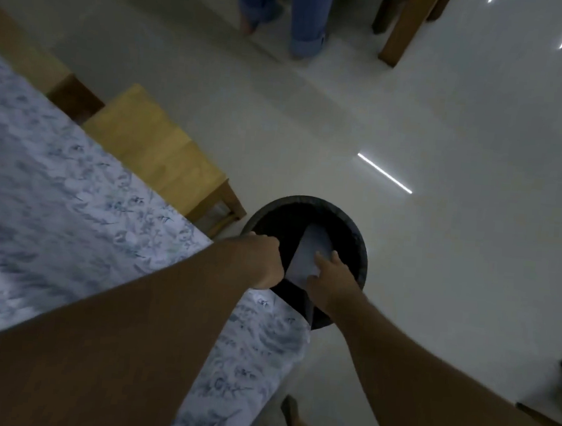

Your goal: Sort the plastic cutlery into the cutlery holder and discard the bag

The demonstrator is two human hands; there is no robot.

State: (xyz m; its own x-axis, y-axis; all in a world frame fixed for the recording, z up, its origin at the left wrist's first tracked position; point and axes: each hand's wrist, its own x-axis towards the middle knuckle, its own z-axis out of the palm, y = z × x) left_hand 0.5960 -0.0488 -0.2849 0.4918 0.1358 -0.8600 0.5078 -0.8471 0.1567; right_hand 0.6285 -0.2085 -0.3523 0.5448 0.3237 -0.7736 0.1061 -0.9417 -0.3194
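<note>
Bag (306,256) — pale and flat — sits in the mouth of the black round bin (361,249) on the floor, at 3 o'clock of the desk (55,201) corner. Left hand (262,261) is a closed fist at the bag's 9 o'clock edge; right hand (331,282) — fingers spread — presses on it from 4 o'clock.

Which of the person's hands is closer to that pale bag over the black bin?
Right, narrowly. The right hand lies on the bag, fingers spread over its lower edge. The left hand is closed at the bag's left edge, above the bin rim.
</note>
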